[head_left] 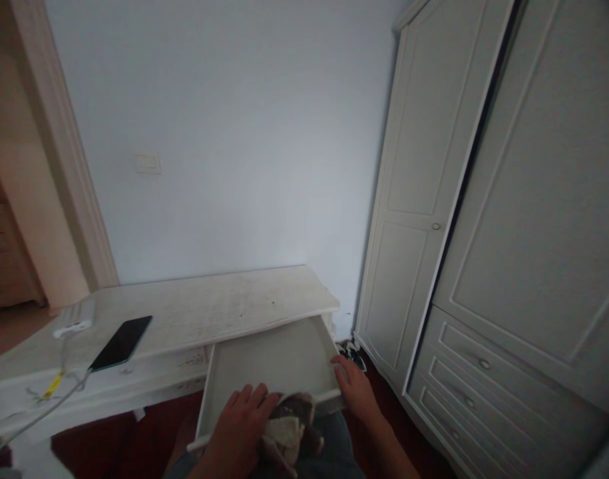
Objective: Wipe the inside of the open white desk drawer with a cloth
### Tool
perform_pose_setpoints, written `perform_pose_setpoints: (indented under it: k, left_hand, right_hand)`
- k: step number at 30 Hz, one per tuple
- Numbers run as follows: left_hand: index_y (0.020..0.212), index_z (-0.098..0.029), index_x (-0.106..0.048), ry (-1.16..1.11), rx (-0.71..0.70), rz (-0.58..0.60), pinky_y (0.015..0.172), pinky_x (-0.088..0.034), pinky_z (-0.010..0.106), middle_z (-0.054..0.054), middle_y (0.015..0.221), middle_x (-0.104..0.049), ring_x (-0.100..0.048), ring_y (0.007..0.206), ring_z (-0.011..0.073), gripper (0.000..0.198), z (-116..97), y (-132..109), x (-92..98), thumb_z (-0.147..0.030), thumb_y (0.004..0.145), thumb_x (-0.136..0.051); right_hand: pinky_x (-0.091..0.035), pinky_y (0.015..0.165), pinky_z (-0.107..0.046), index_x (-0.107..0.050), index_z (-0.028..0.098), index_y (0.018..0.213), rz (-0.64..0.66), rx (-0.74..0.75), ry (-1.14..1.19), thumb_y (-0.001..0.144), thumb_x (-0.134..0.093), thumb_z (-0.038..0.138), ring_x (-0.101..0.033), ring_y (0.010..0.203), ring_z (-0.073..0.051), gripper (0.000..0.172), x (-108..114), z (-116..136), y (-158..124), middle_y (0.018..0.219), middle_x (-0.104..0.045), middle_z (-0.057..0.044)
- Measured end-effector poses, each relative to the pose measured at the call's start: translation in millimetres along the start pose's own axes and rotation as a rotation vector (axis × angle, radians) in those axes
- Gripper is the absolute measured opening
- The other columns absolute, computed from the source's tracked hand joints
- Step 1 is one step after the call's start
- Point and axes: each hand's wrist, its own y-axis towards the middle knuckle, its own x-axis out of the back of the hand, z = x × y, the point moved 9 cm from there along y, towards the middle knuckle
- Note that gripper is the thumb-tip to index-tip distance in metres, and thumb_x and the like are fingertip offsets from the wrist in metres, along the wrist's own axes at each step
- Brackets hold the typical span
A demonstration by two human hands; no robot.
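A white drawer [274, 359] stands pulled out from the white desk, and its inside looks bare. At its front edge, my left hand [241, 422] is closed on a bunched brown and beige cloth [287, 432], which hangs beside the thumb over the drawer front. The fingers of that hand lie over the front panel, partly hiding it. My right hand [354, 386] grips the drawer's right front corner, its fingertips curled over the side wall. Below the drawer, my lap shows in grey-blue clothing.
On the worn white desk top [224, 306] lie a dark phone [122, 342] with a white cable and a white power strip [74, 318]. White wardrobes [418, 199] with drawers stand close at the right. Black-and-white shoes [353, 354] sit on the dark red floor beside the desk.
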Motion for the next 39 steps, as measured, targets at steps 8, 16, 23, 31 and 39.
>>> perform_pose_setpoints:
  k: [8,16,23,31,39]
  left_hand:
    - [0.146,-0.036,-0.059,0.178,0.205,0.002,0.114,-0.037,0.045,0.005,0.152,-0.058,-0.052,0.139,0.0268,0.078,61,-55,0.1,0.009,0.085,-0.041]
    - [0.145,-0.036,-0.060,0.221,0.208,-0.043,0.111,-0.039,0.052,0.008,0.150,-0.059,-0.054,0.136,0.0317,0.076,36,-44,3.5,0.008,0.087,-0.041]
    - [0.143,-0.036,-0.062,0.220,0.223,-0.086,0.110,-0.041,0.049,0.007,0.147,-0.061,-0.055,0.132,0.0302,0.071,36,-50,5.5,0.004,0.086,-0.048]
    - [0.140,-0.036,-0.065,0.256,0.234,-0.142,0.109,-0.040,0.048,0.006,0.146,-0.063,-0.055,0.131,0.0297,0.069,37,-51,2.8,0.004,0.088,-0.045]
    - [0.144,-0.037,-0.062,0.258,0.242,-0.093,0.113,-0.038,0.049,0.004,0.149,-0.061,-0.053,0.136,0.0308,0.073,40,-51,-5.7,0.003,0.084,-0.048]
  right_hand:
    - [-0.048,0.104,-0.038,-0.070,0.022,0.118,0.009,-0.006,0.018,0.101,-0.034,0.049,-0.068,0.116,-0.027,0.048,2,5,-1,0.121,-0.074,-0.011]
    - [-0.048,0.104,-0.037,-0.071,0.022,0.121,0.002,-0.015,0.017,0.100,-0.035,0.049,-0.068,0.117,-0.027,0.049,2,1,0,0.124,-0.074,-0.012]
    - [-0.049,0.103,-0.037,-0.072,0.024,0.116,-0.019,-0.008,0.029,0.100,-0.036,0.051,-0.068,0.115,-0.027,0.048,1,0,0,0.121,-0.075,-0.010]
    - [-0.049,0.102,-0.037,-0.071,0.023,0.116,-0.022,-0.005,0.024,0.101,-0.036,0.049,-0.069,0.113,-0.026,0.047,4,5,-1,0.119,-0.075,-0.010]
    - [-0.049,0.104,-0.038,-0.071,0.024,0.115,-0.011,-0.012,0.034,0.100,-0.035,0.050,-0.069,0.114,-0.027,0.047,3,5,-1,0.120,-0.074,-0.011]
